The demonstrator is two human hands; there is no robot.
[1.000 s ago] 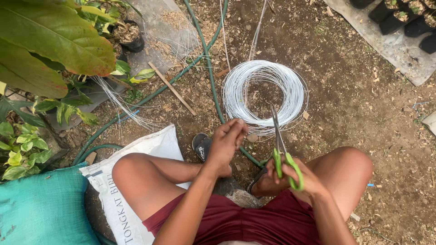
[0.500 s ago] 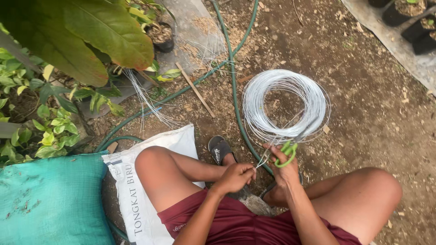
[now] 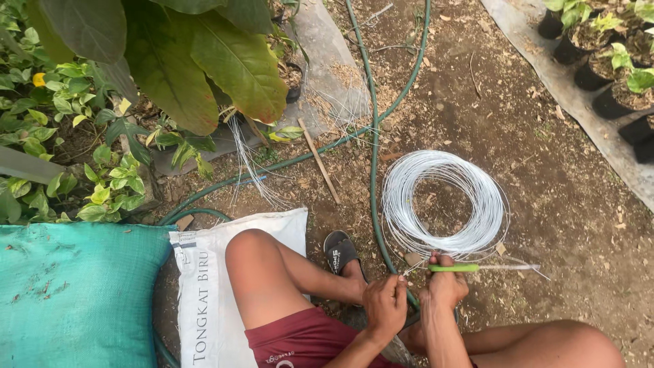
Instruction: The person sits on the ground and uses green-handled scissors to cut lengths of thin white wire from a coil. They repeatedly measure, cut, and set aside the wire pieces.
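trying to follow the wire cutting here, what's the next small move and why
Probably close the green-handled cutter on the wire. The right hand holds it level at the near edge of the white wire coil, and the left hand pinches what looks like a strand right beside it.

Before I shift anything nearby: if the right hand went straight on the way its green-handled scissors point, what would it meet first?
The right hand aims the scissors rightward; beyond the tips lies only bare soil, as far as visible. The white wire coil sits just above that line, though depth is unclear.

Both hands, left (image 3: 383, 304) and right (image 3: 446, 287), clenched close together, fingers curled.
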